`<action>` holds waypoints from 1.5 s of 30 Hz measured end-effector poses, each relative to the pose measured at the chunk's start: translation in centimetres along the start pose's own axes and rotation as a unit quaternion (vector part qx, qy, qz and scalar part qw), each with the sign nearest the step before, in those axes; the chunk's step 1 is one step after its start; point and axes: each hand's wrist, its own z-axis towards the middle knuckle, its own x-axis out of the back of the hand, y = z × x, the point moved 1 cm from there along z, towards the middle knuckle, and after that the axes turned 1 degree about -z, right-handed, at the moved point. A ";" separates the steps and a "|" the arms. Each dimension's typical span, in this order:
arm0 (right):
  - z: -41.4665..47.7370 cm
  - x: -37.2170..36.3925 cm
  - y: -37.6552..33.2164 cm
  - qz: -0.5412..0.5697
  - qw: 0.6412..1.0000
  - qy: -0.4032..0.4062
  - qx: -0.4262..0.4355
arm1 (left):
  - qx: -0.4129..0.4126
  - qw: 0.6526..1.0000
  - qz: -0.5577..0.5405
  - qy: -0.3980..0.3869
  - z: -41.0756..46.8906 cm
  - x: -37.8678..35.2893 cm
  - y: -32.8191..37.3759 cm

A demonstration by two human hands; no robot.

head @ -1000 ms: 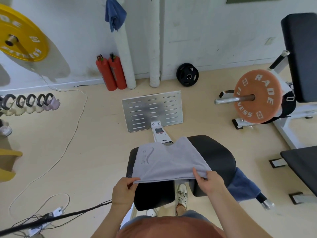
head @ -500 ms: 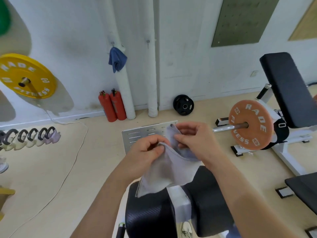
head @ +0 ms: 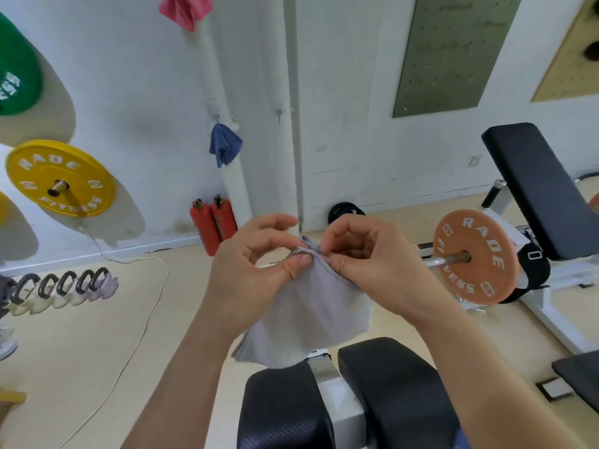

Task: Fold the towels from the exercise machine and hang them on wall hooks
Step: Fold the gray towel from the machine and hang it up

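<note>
A folded grey towel (head: 311,312) hangs in front of me, above the black pads of the exercise machine (head: 389,393). My left hand (head: 256,270) pinches its top corner between thumb and fingers. My right hand (head: 366,264) pinches the same corner from the right. On the white wall ahead, a blue towel (head: 224,144) hangs from a hook (head: 216,117). A bare hook (head: 278,112) sticks out to its right. A pink towel (head: 186,9) hangs higher up at the top edge.
Two red fire extinguishers (head: 214,223) stand at the wall base. A yellow weight plate (head: 60,178) and a green one (head: 16,69) are on the left. An orange plate (head: 475,256) on a bar and a black bench (head: 534,189) are on the right. Kettlebells (head: 64,286) line the floor at left.
I lifted the grey towel off the machine pad and brought both hands together at its top corner. My view tilted up toward the wall hooks.
</note>
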 end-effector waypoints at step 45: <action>7.6 -2.8 8.3 -0.454 0.875 -0.165 -0.040 | 0.210 0.963 0.022 0.168 0.2 4.2 -12.6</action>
